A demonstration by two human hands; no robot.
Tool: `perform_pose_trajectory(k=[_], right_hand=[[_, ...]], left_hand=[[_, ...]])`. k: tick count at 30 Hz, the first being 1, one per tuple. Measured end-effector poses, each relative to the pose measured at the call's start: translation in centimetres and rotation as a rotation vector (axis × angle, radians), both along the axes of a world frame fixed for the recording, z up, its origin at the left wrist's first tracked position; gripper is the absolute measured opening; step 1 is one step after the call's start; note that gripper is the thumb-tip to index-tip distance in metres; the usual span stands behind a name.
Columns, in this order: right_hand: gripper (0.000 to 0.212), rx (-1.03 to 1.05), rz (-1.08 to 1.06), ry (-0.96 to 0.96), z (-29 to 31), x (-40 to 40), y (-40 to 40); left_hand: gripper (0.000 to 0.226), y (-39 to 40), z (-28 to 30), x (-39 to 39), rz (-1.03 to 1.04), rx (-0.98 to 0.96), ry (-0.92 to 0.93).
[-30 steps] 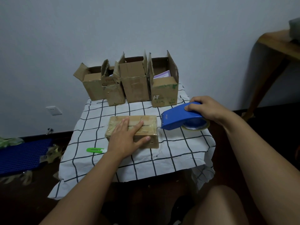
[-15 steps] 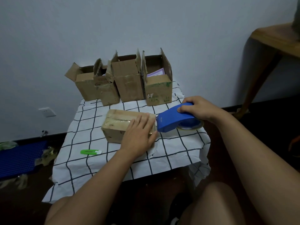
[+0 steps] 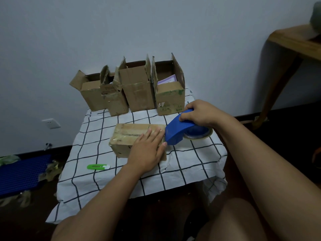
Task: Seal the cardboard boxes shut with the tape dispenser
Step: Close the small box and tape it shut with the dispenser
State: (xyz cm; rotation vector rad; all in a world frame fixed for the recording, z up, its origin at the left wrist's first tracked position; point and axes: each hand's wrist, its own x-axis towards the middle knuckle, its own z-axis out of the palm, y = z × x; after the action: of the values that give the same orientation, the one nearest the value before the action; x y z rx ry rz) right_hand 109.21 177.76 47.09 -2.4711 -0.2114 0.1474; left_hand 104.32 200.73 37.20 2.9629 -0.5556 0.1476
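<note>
Fingers of the left hand are lying straight and flat, pressing down on the right end of the closed cardboard box that is sitting in the middle of the checked table; the right hand is curling its fingers over the top of the blue tape dispenser, gripping it firmly, with the roll of tape showing underneath; the dispenser's front edge is meeting the box at its right-hand end, just beside the left thumb, so the two hands are nearly touching there. The box is lying with its long axis running left to right across the table, and a glossy strip seems to be running along the top seam, though I cannot tell how far it is reaching; the dispenser is sitting off the right end of that axis, so I judge the coming move to be turning on that end, where tape is either starting or being cut, and the right hand is the nearer one for it; behind, four open boxes are standing against the wall with flaps up, not yet sealed; a green utility knife is lying on the cloth near the front left.
</note>
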Motion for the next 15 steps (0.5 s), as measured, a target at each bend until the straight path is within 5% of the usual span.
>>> perform_pose_trajectory(k=[4,15], right_hand=[[0.024,-0.256,0.014,-0.01,-2.2,-1.2,2.2],[0.026,0.037,-0.325,-0.176,-1.4,-1.5,-0.6]], left_hand=[[0.057,0.0,-0.2,-0.1,0.004,0.004,-0.014],[0.051,-0.7,0.1,-0.1,0.011,0.001,-0.044]])
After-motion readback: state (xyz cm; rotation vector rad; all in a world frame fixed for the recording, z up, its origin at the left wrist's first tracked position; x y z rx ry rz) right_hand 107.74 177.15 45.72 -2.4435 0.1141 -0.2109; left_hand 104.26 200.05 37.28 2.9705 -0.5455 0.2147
